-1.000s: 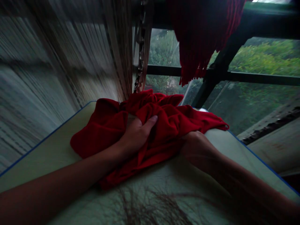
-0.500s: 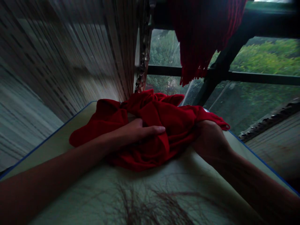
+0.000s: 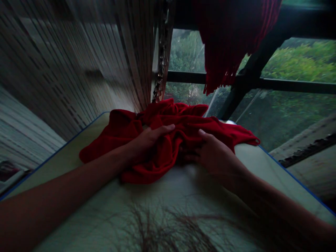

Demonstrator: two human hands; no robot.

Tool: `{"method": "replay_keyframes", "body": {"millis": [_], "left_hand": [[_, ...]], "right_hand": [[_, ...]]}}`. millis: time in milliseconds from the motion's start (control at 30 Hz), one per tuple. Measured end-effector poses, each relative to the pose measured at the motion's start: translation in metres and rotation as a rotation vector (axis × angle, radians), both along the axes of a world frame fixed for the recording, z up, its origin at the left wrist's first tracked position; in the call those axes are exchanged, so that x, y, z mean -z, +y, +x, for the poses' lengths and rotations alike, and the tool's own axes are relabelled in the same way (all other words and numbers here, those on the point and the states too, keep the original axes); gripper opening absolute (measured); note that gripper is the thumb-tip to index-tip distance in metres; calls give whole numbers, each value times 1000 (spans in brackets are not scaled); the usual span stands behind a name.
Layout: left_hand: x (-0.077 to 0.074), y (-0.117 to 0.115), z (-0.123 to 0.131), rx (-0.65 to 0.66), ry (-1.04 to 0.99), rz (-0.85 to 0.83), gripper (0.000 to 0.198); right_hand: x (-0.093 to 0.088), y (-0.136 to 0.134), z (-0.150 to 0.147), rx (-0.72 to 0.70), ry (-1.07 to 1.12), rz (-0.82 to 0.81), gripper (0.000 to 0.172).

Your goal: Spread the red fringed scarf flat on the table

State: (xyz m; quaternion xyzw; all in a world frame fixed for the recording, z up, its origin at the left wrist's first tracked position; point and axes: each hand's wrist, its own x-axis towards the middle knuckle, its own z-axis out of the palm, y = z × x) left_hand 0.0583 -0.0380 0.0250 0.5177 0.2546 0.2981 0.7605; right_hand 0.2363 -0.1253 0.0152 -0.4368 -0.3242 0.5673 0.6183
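Observation:
A crumpled red cloth (image 3: 204,122) lies in loose folds on a pale tabletop with a blue edge (image 3: 162,210). My left hand (image 3: 148,140) grips its near middle, thumb on top and the other fingers hidden among the folds. At the right of the bunched part, my right hand (image 3: 210,150) reaches in from the side. Its thumb is raised and apart from its fingers, which stretch toward the cloth's near edge and are dark and slightly blurred. One end of the cloth trails to the right edge of the table.
Beyond the table, a dark-framed window (image 3: 296,85) shows greenery outside. A fringed red textile (image 3: 225,49) hangs in front of it. String curtains (image 3: 112,59) fall at the left, beside a beaded strand (image 3: 160,59). Strands of hair (image 3: 168,227) cross the lower view.
My right hand has let go of the cloth's right part and moved left, closer to my left hand. The near folds are bunched further left, and my left hand has shifted slightly left.

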Motion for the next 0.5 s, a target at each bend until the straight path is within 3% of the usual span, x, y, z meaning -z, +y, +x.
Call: {"method": "replay_keyframes", "body": {"millis": [167,300,500], "left_hand": [[1,-5,-4,114,-39,202,49],[-5,-10,-7,175,44,328,52],[-7,-14,-5,72,133,331,43]], "right_hand": [[4,-4,-2,-97,-93,12,31],[3,-9,2,-131,-251,34,32],[8,-8,7,-151,-449,102,35]]}}
